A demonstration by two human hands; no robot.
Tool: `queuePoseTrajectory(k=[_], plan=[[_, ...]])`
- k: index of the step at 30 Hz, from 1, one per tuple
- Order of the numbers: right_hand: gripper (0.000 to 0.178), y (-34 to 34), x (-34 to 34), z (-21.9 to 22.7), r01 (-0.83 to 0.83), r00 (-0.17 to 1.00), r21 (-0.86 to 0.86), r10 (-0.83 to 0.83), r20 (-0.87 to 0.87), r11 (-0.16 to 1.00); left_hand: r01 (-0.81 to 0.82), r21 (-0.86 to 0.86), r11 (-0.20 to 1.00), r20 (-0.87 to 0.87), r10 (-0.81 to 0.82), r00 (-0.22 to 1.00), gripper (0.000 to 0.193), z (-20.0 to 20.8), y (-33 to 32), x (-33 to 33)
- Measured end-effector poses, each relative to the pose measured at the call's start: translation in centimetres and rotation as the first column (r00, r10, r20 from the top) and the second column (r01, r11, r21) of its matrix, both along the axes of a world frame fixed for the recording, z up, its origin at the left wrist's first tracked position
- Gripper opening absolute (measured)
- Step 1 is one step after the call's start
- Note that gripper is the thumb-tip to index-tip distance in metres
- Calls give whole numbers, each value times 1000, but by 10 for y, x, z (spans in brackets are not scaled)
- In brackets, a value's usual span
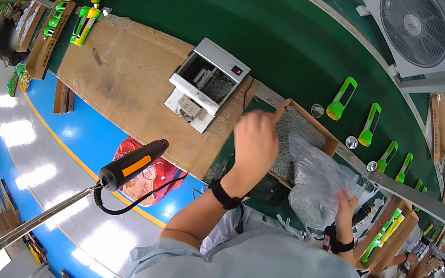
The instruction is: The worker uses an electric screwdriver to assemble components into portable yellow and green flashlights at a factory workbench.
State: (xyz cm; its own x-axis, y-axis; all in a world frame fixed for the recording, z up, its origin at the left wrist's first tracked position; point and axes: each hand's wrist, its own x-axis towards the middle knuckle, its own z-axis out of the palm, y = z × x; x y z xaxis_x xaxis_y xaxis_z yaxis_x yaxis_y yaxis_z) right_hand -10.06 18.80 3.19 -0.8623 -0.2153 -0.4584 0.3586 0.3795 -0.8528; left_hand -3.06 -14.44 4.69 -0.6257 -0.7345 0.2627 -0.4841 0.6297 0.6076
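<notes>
My left hand, a black band at its wrist, hovers over the near left corner of a cardboard box of small grey metal pieces, probably screws. Its fingers are mostly curled, with one stretched toward the box; anything inside the curl is hidden. A clear plastic bag of the same small pieces lies over the box's near side. At the bag's right edge, my right hand is closed on the plastic. Beyond my left hand stands a grey-white screw feeder with an open top and a red switch.
The feeder rests on a cardboard sheet. A black and orange electric screwdriver hangs at left from a metal arm, above a red bag. Green-yellow lamp housings line the green belt at right. A fan stands behind.
</notes>
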Motion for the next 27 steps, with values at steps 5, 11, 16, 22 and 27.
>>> queuePoseTrajectory(k=[5,11,16,22,27], plan=[[26,-6,1,1,-48,998,-5,48,-50,999,563,243,790,282,-613,738,29,-43,74,20],[22,-4,0,4,-107,994,32,108,-19,994,405,-109,908,430,-324,842,31,-96,79,-7],[21,-11,-1,7,-97,994,-12,96,-57,995,472,-30,881,514,-391,763,20,-106,77,-16],[25,-11,-2,1,-129,988,-43,124,-91,991,391,296,871,437,-488,756,25,-113,69,-22],[30,-6,-1,-7,-142,981,-42,135,-136,989,347,225,910,376,-410,831,30,-93,75,-24]])
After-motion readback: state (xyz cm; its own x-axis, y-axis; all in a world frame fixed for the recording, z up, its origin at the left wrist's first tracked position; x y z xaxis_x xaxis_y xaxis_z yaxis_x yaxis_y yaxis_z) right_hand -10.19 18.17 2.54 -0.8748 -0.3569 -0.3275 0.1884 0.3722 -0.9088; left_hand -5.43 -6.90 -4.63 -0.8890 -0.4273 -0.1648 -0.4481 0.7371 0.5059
